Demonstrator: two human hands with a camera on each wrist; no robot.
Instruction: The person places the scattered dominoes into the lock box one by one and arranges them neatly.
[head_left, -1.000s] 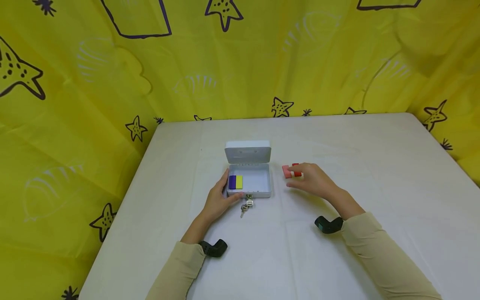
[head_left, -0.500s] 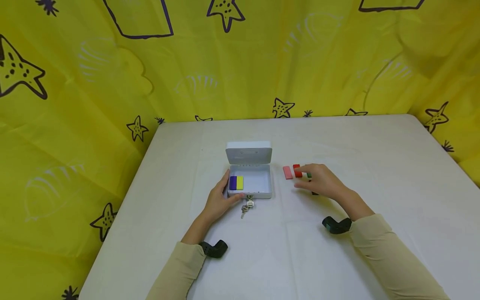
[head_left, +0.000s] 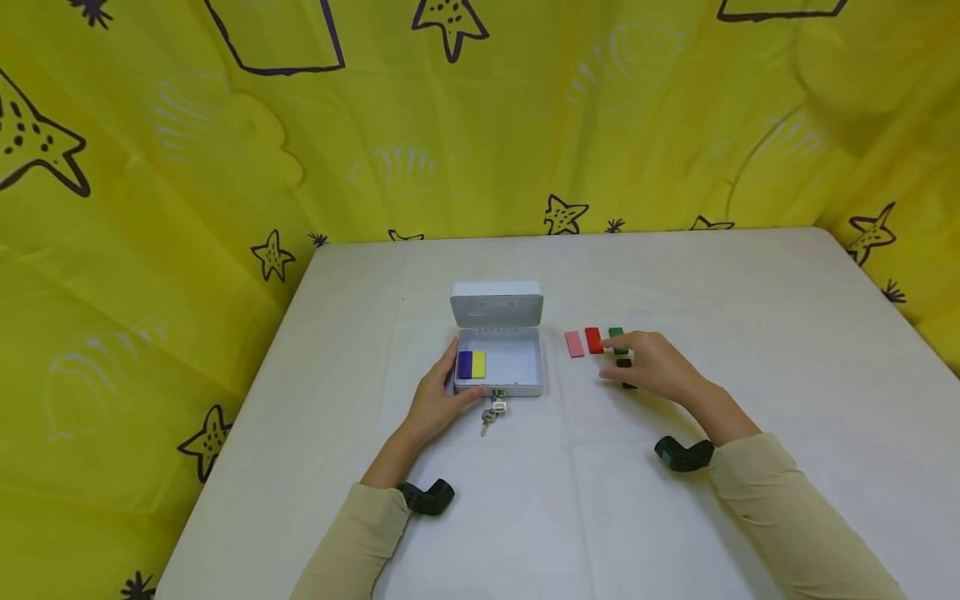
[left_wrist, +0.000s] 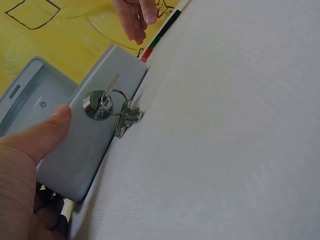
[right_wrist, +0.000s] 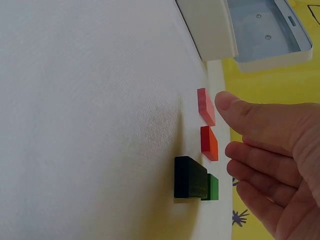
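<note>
A small pale metal cash box (head_left: 517, 358) stands with its lid (head_left: 497, 310) raised. My left hand (head_left: 435, 402) grips its left front corner, thumb on the front wall and fingers along the side. Inside, at the left, lie a purple block (head_left: 465, 365) and a yellow block (head_left: 478, 365) side by side. Keys (left_wrist: 127, 119) hang on a ring from the front lock (left_wrist: 95, 106). Right of the box, my right hand (head_left: 652, 363) hovers with fingers apart, holding nothing. Around it lie flat blocks: pink (head_left: 574, 344), red (head_left: 593, 340), green (head_left: 616, 333) and black (head_left: 628, 385), the last two partly covered by the hand.
A white cloth covers the table (head_left: 525, 517). Behind it and along both sides hangs a yellow curtain (head_left: 480, 150) with star drawings. Each wrist carries a dark camera, such as the right one (head_left: 684, 454).
My right hand has shifted rightward from over the pink and red blocks, uncovering them and parts of the green and black ones. The left hand keeps its grip on the cash box.
</note>
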